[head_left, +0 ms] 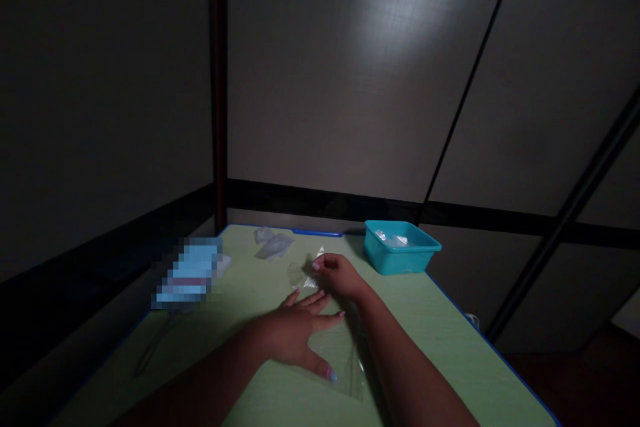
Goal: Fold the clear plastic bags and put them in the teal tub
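Observation:
A clear plastic bag (350,363) lies flat on the green table (435,347). My left hand (300,330) rests on the bag with its fingers spread, palm down. Just beyond it, my right hand (336,273) is closed, thumb and fingertips pinched at a shiny clear piece of plastic (311,282). Whether that piece is part of the same bag cannot be made out.
A turquoise basket (400,259) holding crumpled clear plastic stands at the back right. Crumpled plastic (275,245) lies at the back left. Nearer the left edge is a blurred-out bright object (190,273) with a thin strap (153,347). Panelled walls border the table behind and at left.

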`<action>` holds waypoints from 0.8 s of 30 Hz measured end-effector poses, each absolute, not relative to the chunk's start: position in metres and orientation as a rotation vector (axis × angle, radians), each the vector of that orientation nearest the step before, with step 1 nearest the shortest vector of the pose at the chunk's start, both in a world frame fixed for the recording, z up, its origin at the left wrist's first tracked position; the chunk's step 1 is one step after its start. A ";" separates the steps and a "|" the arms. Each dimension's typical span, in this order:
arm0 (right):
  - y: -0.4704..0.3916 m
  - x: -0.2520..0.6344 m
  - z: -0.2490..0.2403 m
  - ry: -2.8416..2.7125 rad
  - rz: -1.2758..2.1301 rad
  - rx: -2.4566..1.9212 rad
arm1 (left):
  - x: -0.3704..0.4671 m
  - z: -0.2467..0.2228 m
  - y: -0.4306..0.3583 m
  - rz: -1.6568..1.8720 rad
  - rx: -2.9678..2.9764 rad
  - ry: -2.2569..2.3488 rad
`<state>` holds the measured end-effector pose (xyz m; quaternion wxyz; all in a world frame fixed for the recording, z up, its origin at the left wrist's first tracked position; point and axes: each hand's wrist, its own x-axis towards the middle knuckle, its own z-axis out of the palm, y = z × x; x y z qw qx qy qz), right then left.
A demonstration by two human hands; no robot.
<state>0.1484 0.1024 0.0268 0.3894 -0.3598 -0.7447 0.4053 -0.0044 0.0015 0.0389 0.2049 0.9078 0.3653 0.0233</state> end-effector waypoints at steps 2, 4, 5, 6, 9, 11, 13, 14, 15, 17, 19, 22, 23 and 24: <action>0.101 0.149 0.029 -1.901 1.029 -0.935 | -0.004 0.039 0.001 0.074 2.531 1.026; 0.100 0.149 0.032 -1.876 1.039 -0.919 | -0.004 0.039 0.001 0.076 2.529 1.029; 0.100 0.149 0.033 -1.860 1.044 -0.906 | -0.004 0.039 0.001 0.076 2.527 1.030; 0.099 0.149 0.034 -1.844 1.049 -0.890 | -0.004 0.039 0.001 0.077 2.525 1.029; 0.099 0.150 0.035 -1.801 1.059 -0.833 | -0.004 0.038 0.002 0.082 2.526 1.024; 0.099 0.150 0.036 -1.778 1.072 -0.793 | -0.004 0.038 0.002 0.085 2.531 1.015; 0.099 0.150 0.036 -1.759 1.094 -0.761 | -0.004 0.037 0.003 0.088 2.536 1.009; 0.099 0.150 0.036 -1.748 1.102 -0.748 | -0.004 0.037 0.003 0.088 2.537 1.007; 0.099 0.150 0.037 -1.740 1.105 -0.739 | -0.004 0.037 0.003 0.089 2.537 1.009; 0.101 0.151 0.036 -1.741 1.074 -0.758 | -0.004 0.037 0.002 0.088 2.531 1.017; 0.104 0.153 0.033 -1.774 0.963 -0.844 | -0.004 0.038 0.001 0.092 2.523 1.020; 0.107 0.158 0.030 -1.896 0.653 -1.039 | -0.003 0.043 -0.002 0.149 2.527 1.052; 0.107 0.159 0.030 -1.946 0.540 -1.110 | -0.002 0.044 -0.002 0.186 2.537 1.078; 0.106 0.160 0.030 -1.997 0.434 -1.183 | -0.002 0.046 -0.002 0.228 2.550 1.112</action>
